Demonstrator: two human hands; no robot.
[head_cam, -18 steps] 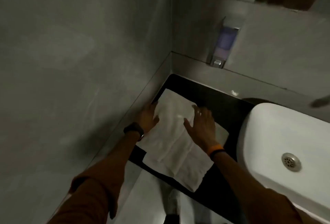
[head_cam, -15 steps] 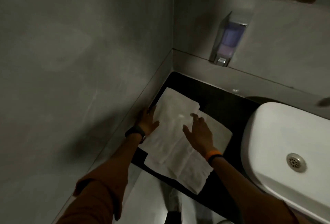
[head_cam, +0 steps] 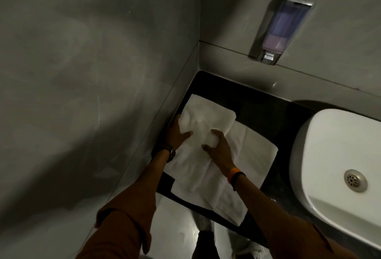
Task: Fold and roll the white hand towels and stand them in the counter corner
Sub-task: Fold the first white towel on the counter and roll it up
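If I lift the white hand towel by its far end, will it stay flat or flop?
Probably flop: the white terry hand towel already bunches softly where the left hand and right hand gather it. It likely won't roll away or slide much on the black counter.

A soap dispenser (head_cam: 281,29) is mounted on the grey wall (head_cam: 82,73); a white basin (head_cam: 340,155) is set at right.

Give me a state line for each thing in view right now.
top towel: far end partly rolled, rest flat
lower towel: flat, folded, underneath
left hand: gripping roll
right hand: gripping roll
soap dispenser: partly filled
basin: empty
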